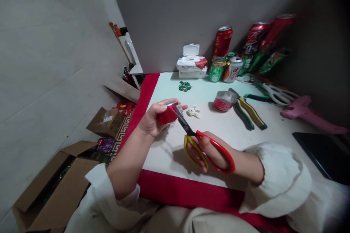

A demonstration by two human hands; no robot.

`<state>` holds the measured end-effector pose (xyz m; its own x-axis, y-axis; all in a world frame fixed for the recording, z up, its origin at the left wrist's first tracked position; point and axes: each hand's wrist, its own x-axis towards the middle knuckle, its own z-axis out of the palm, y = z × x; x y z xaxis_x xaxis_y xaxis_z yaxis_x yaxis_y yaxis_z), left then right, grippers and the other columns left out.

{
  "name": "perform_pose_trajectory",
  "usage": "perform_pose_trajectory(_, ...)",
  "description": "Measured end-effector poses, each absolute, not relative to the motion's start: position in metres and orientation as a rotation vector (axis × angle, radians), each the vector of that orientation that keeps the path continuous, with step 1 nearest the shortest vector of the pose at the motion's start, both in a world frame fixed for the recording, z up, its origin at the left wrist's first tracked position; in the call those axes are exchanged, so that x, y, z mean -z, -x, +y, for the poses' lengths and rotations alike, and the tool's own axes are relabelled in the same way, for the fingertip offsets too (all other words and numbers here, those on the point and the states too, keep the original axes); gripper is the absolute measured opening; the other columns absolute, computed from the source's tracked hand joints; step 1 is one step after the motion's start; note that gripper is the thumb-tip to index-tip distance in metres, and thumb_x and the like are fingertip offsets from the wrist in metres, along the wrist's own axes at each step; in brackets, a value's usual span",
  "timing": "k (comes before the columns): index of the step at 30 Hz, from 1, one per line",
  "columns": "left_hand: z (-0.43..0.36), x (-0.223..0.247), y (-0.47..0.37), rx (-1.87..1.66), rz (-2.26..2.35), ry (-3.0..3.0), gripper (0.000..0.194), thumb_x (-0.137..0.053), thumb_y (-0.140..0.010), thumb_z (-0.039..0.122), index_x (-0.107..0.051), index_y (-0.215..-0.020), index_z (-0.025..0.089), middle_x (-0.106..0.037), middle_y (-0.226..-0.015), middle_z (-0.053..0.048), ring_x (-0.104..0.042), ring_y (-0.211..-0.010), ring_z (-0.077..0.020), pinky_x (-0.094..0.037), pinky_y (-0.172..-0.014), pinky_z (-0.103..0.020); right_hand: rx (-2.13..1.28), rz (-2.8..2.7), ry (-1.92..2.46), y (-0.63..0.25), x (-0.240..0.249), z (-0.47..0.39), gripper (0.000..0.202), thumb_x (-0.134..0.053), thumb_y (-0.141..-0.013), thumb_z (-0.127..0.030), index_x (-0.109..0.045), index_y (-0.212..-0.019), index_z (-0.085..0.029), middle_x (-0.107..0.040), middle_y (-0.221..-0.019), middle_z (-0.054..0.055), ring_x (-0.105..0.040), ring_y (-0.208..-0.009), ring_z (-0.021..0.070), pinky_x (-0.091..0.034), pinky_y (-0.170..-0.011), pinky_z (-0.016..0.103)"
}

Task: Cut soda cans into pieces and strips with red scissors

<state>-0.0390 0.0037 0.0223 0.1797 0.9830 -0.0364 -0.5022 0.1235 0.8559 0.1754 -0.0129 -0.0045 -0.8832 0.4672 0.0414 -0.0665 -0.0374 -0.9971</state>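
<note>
My left hand (153, 119) is closed round a red piece of drink can (167, 114) with a silvery upper edge. In my right hand (206, 149) are scissors (222, 158) with one red and one yellow handle loop. Their dark blades reach up to the right side of the can piece; whether they bite into the metal I cannot make out. Just beyond my left fingers lies a crumpled white tissue (194, 112). Farther back rests a small heap of green and dark cut bits (185, 86).
Several drink cans (233, 70) stand along the back wall beside a wet-wipes pack (191, 67). To the right lie a cut can section (224, 101), pliers (250, 113), a pink glue gun (307, 111) and a black tablet-like slab (321, 153). Cardboard boxes (60, 182) sit at lower left.
</note>
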Motion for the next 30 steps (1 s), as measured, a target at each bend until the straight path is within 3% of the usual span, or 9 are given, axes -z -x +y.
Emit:
perform_pose_trajectory(7, 0.006, -0.024, 0.036, -1.277, 0.768, -0.857, 0.044, -0.075, -0.058, 0.039, -0.071, -0.093, 0.012, -0.075, -0.083, -0.011, -0.068, -0.114, -0.0360, -0.055, -0.076, -0.033, -1.844, -1.861, 0.454, -0.172, 0.011, -0.020, 0.067, -0.036, -0.095, -0.077, -0.048, -0.064, -0.019, -0.050, -0.052, -0.001, -0.051, -0.042, 0.0092, -0.040, -0.041, 0.022)
perform_pose_trajectory(24, 0.009, -0.020, 0.038, -1.266, 0.846, -0.936, 0.042, -0.073, -0.060, 0.040, -0.071, -0.093, 0.014, -0.076, -0.083, -0.010, -0.070, -0.107, -0.0335, -0.054, -0.076, -0.033, -1.805, -1.901, 0.617, -0.173, 0.005, -0.027, 0.063, -0.031, -0.096, -0.077, -0.041, -0.066, -0.023, -0.043, -0.048, -0.005, -0.041, -0.040, 0.0090, -0.030, -0.040, 0.024)
perform_pose_trajectory(30, 0.010, -0.014, 0.034, -1.349, 0.873, -0.889, 0.035, -0.070, -0.063, 0.036, -0.073, -0.088, 0.011, -0.076, -0.090, -0.013, -0.072, -0.096, -0.0297, -0.054, -0.073, -0.032, -1.777, -1.906, 0.722, -0.172, 0.000, -0.022, 0.067, -0.038, -0.088, -0.085, -0.037, -0.063, -0.023, -0.041, -0.047, -0.005, -0.035, -0.042, 0.0082, -0.025, -0.041, 0.025)
